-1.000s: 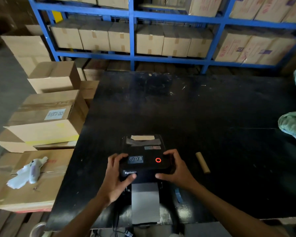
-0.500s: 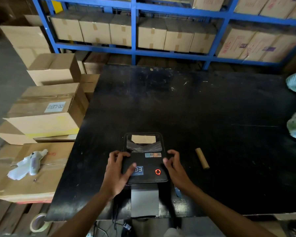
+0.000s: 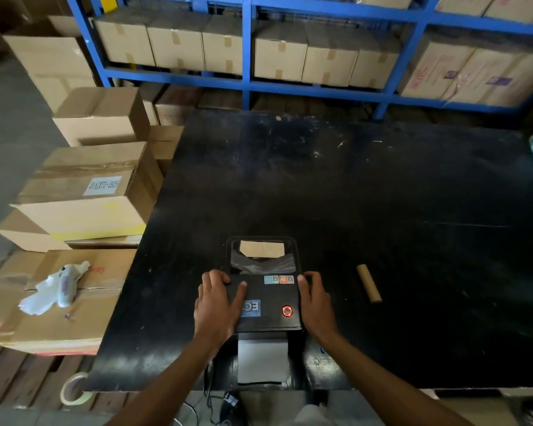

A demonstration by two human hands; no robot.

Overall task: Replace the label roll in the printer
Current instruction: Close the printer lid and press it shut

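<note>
Near the front edge of the black table (image 3: 382,195) sits the label printer (image 3: 263,284), lid down, its red ring light (image 3: 287,311) lit. Left hand (image 3: 217,302) lies flat on the lid's left side — fingers straight and spread, thumb angled in toward a blue sticker (image 3: 251,308). Right hand (image 3: 316,302) lies along the lid's right edge, fingers extended over the rim; neither hand grips anything. Through the clear window (image 3: 262,253) at the back of the lid, a pale brown shape shows — cannot tell whether it is the roll or a reflection. A strip of label paper (image 3: 261,361) hangs out of the front slot toward the table edge. To the right of the printer, well apart from it, lies an empty cardboard core (image 3: 369,283). Left of the table: stacked cartons (image 3: 83,198), crumpled white wrapping (image 3: 54,287) on one, a tape roll (image 3: 74,389) on the floor. Blue shelving (image 3: 246,81) with boxes stands behind.
</note>
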